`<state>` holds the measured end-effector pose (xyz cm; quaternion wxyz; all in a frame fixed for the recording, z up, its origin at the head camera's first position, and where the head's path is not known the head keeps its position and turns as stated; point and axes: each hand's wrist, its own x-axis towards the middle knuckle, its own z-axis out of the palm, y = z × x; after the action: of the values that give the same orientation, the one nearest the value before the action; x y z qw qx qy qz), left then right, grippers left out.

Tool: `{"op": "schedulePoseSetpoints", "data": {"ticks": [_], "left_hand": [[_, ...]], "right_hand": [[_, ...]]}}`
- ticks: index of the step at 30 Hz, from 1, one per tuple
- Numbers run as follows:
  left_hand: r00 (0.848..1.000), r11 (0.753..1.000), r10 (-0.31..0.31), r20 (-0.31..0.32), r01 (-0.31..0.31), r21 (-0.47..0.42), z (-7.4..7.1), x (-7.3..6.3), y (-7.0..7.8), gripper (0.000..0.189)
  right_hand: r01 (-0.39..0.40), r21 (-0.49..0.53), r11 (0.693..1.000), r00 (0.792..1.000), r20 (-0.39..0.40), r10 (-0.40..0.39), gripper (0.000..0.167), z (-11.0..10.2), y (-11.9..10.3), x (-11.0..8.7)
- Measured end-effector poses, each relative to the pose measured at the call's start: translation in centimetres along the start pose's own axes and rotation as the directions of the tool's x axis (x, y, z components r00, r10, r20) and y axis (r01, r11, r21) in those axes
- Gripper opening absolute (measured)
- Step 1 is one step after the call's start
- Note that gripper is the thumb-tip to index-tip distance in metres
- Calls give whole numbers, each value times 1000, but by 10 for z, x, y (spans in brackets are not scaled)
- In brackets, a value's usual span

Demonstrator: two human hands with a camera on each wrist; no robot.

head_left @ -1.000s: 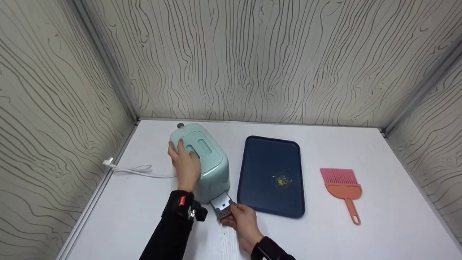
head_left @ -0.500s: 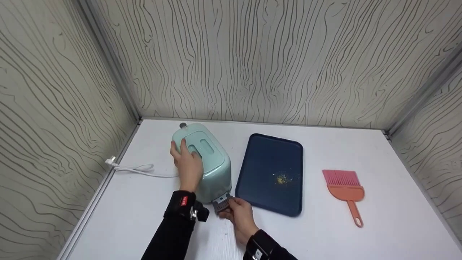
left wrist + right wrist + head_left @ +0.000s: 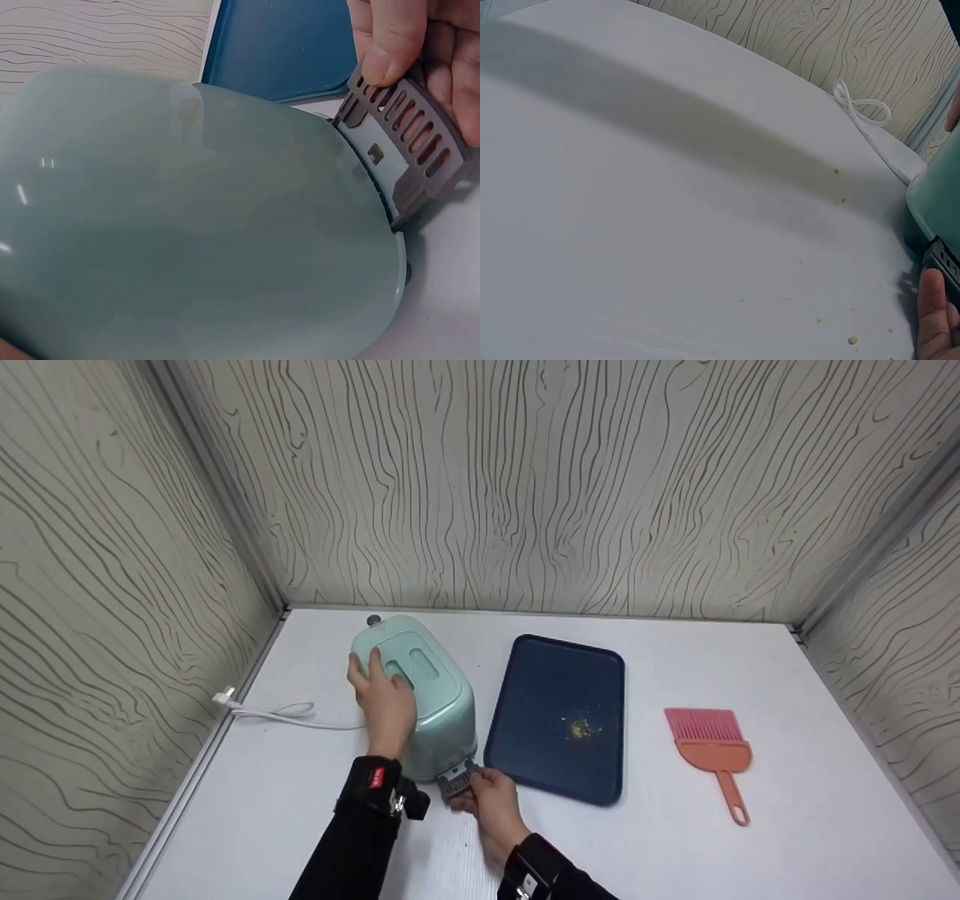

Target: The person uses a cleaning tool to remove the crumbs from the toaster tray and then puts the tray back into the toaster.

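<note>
A mint-green toaster (image 3: pixel 444 739) stands on the white table, a lidded or panelled top with two slots facing up. My left hand (image 3: pixel 386 705) rests on that top with fingers spread, the thumb by a slot. From the toaster's near end sticks a crumb tray (image 3: pixel 386 161) with a grey slotted handle and a short strip of metal showing. My right hand (image 3: pixel 496 806) pinches the handle by its right end, thumb on top, as the left wrist view shows. In the right wrist view only the thumb and part of the handle appear at the edge.
Right of the toaster lies a dark blue tray (image 3: pixel 555 682) bearing a small heap of yellowish crumbs (image 3: pixel 580 728). Farther right is an orange dustpan-shaped piece with pink bristles, a brush (image 3: pixel 712 754). A white power cord (image 3: pixel 300 720) runs left. Loose crumbs (image 3: pixel 853 340) dot the table.
The crumb tray has slid farther into the toaster, pushed by my right hand, so less metal shows. The blue tray has shifted slightly left and away. My left hand stays on the toaster.
</note>
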<state>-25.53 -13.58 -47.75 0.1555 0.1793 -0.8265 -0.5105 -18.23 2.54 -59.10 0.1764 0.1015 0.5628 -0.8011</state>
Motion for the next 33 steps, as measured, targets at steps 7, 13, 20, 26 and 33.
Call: {"op": "schedulePoseSetpoints", "data": {"ticks": [7,13,20,26,33], "left_hand": [[1000,1000,6,2,-7,14,1,-1,1,58],[1000,1000,10,2,-10,0,1,0,2,58],[1000,1000,-5,16,5,-21,-2,1,-2,59],[1000,1000,-14,27,14,-2,0,1,-3,59],[1000,1000,-6,16,6,9,-1,0,-3,59]], "right_hand": [[16,8,1000,1000,-15,-16,37,4,1,1],[46,-1,999,998,-31,-46,37,7,0,2],[41,-7,999,998,-41,-41,35,12,1,6],[55,20,998,997,-64,-53,35,15,3,9],[65,19,998,995,-78,-63,34,18,2,10]]}}
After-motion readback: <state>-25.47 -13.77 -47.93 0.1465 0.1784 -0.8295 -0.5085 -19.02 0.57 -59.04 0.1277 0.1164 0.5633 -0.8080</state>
